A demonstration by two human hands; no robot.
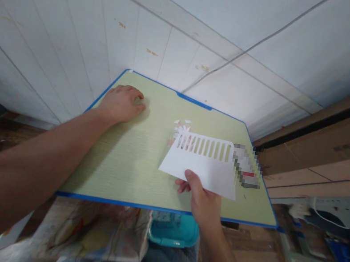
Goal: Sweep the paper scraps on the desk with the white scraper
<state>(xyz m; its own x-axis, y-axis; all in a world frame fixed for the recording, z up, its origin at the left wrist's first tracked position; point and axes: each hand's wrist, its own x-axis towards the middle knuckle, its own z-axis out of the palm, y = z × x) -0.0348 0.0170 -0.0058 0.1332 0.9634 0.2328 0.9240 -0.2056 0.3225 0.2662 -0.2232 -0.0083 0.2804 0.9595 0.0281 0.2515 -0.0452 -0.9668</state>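
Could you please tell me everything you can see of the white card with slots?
The white card looks like stiff paper: flat, with a row of narrow, round-ended slots near its far edge. The right hand grips its near edge, thumb on top. It is over the right half of the pale green table; whether they touch is unclear. Pale scraps show through the leftmost slots.

We can read no text, label, brand or number here. At the right of the frame, the cardboard [313, 151] bears dark marks [346, 147] like print, too blurred for us to make out. Right of centre, a pixelated object [243, 166] shows a red patch [248, 174], and we cannot tell whether any lettering lies under the blocks.
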